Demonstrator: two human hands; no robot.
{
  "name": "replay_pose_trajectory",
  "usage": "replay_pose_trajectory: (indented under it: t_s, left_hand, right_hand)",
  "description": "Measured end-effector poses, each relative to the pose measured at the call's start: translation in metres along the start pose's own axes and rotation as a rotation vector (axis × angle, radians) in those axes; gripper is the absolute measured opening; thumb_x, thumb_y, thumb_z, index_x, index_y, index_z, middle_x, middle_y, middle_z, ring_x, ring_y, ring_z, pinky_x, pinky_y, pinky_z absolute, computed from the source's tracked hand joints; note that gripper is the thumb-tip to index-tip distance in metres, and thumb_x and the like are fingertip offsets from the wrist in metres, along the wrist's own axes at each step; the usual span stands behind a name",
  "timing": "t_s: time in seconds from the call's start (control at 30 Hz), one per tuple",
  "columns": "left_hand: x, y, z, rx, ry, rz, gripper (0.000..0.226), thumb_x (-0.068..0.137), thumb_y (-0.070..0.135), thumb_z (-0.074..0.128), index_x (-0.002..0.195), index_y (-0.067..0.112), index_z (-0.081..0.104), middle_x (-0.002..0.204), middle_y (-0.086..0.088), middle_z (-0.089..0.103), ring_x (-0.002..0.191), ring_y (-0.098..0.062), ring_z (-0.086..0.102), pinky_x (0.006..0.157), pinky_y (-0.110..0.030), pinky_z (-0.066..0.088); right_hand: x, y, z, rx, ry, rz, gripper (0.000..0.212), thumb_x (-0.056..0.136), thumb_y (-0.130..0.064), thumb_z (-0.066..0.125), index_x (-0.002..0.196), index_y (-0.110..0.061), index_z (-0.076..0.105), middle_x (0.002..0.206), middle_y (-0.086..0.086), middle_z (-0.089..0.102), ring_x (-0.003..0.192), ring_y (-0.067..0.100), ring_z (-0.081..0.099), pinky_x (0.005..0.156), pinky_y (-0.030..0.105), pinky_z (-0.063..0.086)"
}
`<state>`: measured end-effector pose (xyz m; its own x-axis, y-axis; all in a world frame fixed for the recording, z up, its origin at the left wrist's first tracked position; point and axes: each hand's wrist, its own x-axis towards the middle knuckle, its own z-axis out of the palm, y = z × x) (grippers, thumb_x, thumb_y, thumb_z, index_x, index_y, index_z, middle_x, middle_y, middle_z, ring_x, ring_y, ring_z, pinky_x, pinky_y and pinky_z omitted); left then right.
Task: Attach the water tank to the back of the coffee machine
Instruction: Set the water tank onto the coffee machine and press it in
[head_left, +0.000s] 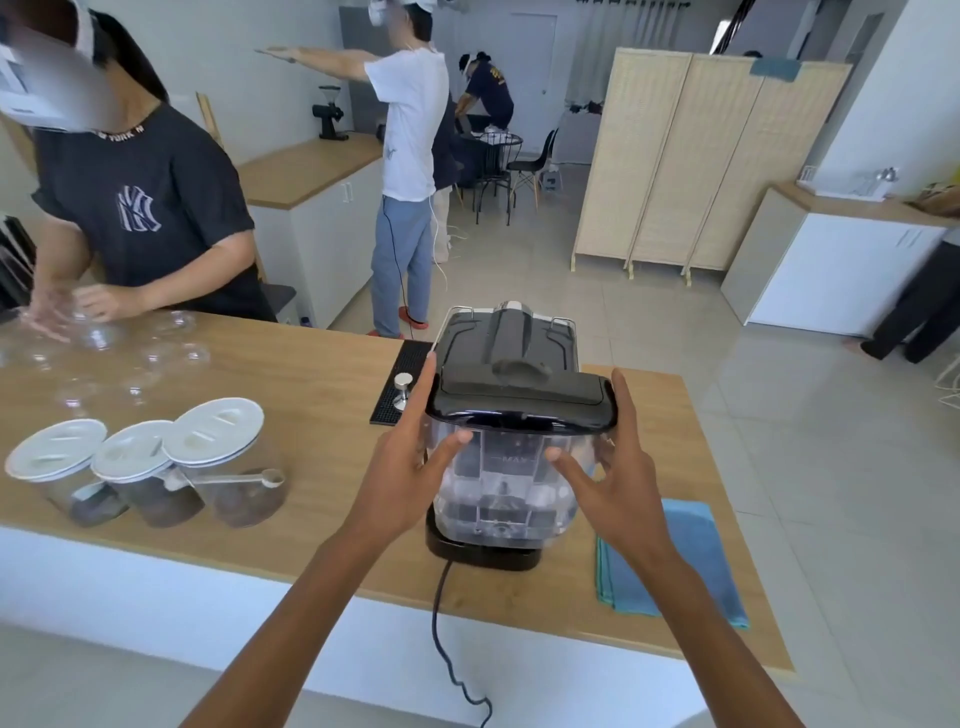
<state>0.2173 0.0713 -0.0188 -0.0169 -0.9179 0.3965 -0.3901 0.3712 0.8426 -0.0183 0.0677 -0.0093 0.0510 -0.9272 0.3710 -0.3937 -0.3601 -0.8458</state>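
Observation:
A clear plastic water tank (506, 478) with a dark lid (524, 397) stands upright against the back of the black coffee machine (506, 338), above the machine's black base (483, 551). My left hand (410, 457) presses on the tank's left side, thumb across its front wall and fingers reaching up beside the lid. My right hand (618, 467) holds the right side, its fingers spread on the front and along the lid edge. A "MAX" mark shows on the tank's front.
A black power cord (441, 623) hangs from the machine over the wooden counter edge (363, 587). A blue cloth (675, 561) lies to the right. Three lidded jars (140, 467), a tamper (402, 389) on a black mat and clear cups sit left. A person (140, 208) works across the counter.

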Motion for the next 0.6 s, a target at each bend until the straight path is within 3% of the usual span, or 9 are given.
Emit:
replay_pose_trajectory:
  t_s: [0.17, 0.23, 0.27, 0.3, 0.33, 0.37, 0.43, 0.53, 0.6]
  left_hand:
    - [0.006, -0.004, -0.004, 0.051, -0.001, 0.018, 0.081, 0.094, 0.042, 0.055, 0.153, 0.046, -0.002, 0.153, 0.025, 0.034, 0.085, 0.008, 0.053, 0.082, -0.019, 0.043]
    - [0.009, -0.004, -0.004, 0.088, 0.011, 0.020, 0.082, 0.096, 0.035, 0.056, 0.154, 0.040, -0.002, 0.155, -0.002, 0.038, 0.067, 0.009, 0.029, 0.067, -0.008, 0.039]
    - [0.010, -0.001, -0.005, 0.099, 0.010, 0.029, 0.082, 0.097, 0.030, 0.057, 0.155, 0.036, -0.001, 0.147, -0.020, 0.041, 0.100, 0.002, 0.019, 0.060, -0.008, 0.038]
    - [0.011, 0.002, -0.006, 0.101, 0.006, 0.040, 0.081, 0.098, 0.026, 0.057, 0.155, 0.034, -0.001, 0.139, -0.032, 0.041, 0.066, 0.010, 0.058, 0.056, -0.010, 0.038]
    - [0.011, 0.005, -0.007, 0.096, 0.006, 0.046, 0.081, 0.098, 0.025, 0.057, 0.154, 0.033, -0.001, 0.136, -0.038, 0.039, 0.058, 0.007, 0.045, 0.055, -0.014, 0.041]
    - [0.012, 0.007, -0.009, 0.094, 0.002, 0.041, 0.080, 0.098, 0.025, 0.056, 0.154, 0.035, -0.001, 0.135, -0.040, 0.037, 0.078, -0.001, 0.064, 0.062, -0.023, 0.047]
    - [0.014, 0.005, -0.011, 0.109, -0.010, 0.008, 0.079, 0.098, 0.026, 0.055, 0.154, 0.036, -0.001, 0.135, -0.040, 0.036, 0.100, -0.029, 0.062, 0.077, -0.037, 0.045]
    - [0.015, -0.002, -0.012, 0.130, -0.013, -0.010, 0.079, 0.098, 0.028, 0.055, 0.154, 0.037, 0.000, 0.130, -0.037, 0.048, 0.058, -0.015, 0.051, 0.050, -0.024, 0.039]
    - [0.016, -0.004, -0.012, 0.122, -0.024, -0.010, 0.080, 0.098, 0.028, 0.056, 0.154, 0.038, 0.001, 0.133, -0.038, 0.042, 0.091, -0.034, 0.063, 0.072, -0.039, 0.047]
  right_hand:
    - [0.006, 0.003, 0.014, -0.031, 0.004, 0.005, 0.101, 0.078, -0.047, 0.073, 0.154, -0.044, 0.006, 0.141, -0.021, 0.053, 0.127, 0.001, 0.052, 0.107, 0.029, 0.042]
    - [0.008, 0.007, 0.017, -0.057, 0.003, 0.011, 0.101, 0.081, -0.040, 0.075, 0.154, -0.045, 0.005, 0.136, -0.029, 0.052, 0.124, -0.002, 0.053, 0.103, 0.023, 0.041]
    - [0.009, 0.008, 0.018, -0.062, 0.006, 0.015, 0.102, 0.082, -0.039, 0.075, 0.154, -0.047, 0.003, 0.134, -0.034, 0.050, 0.122, -0.006, 0.052, 0.101, 0.018, 0.040]
    - [0.010, 0.008, 0.020, -0.068, 0.011, 0.015, 0.102, 0.082, -0.040, 0.074, 0.153, -0.048, 0.001, 0.132, -0.040, 0.047, 0.120, -0.011, 0.050, 0.099, 0.012, 0.038]
    - [0.012, 0.009, 0.021, -0.079, 0.015, 0.014, 0.102, 0.082, -0.041, 0.073, 0.152, -0.050, 0.000, 0.131, -0.043, 0.044, 0.119, -0.015, 0.048, 0.097, 0.008, 0.037]
    - [0.012, 0.009, 0.023, -0.090, 0.019, 0.015, 0.102, 0.082, -0.042, 0.072, 0.152, -0.050, -0.002, 0.132, -0.044, 0.043, 0.119, -0.015, 0.048, 0.097, 0.008, 0.036]
    - [0.012, 0.010, 0.026, -0.101, 0.020, 0.028, 0.102, 0.084, -0.041, 0.073, 0.154, -0.047, -0.002, 0.137, -0.037, 0.044, 0.124, -0.005, 0.050, 0.102, 0.018, 0.039]
    - [0.010, 0.014, 0.030, -0.107, 0.027, 0.033, 0.101, 0.084, -0.043, 0.071, 0.154, -0.045, -0.001, 0.147, -0.019, 0.047, 0.131, 0.007, 0.050, 0.106, 0.031, 0.042]
    - [0.008, 0.014, 0.033, -0.115, 0.039, 0.040, 0.100, 0.083, -0.047, 0.070, 0.154, -0.045, -0.001, 0.151, -0.012, 0.045, 0.132, 0.010, 0.049, 0.107, 0.032, 0.042]
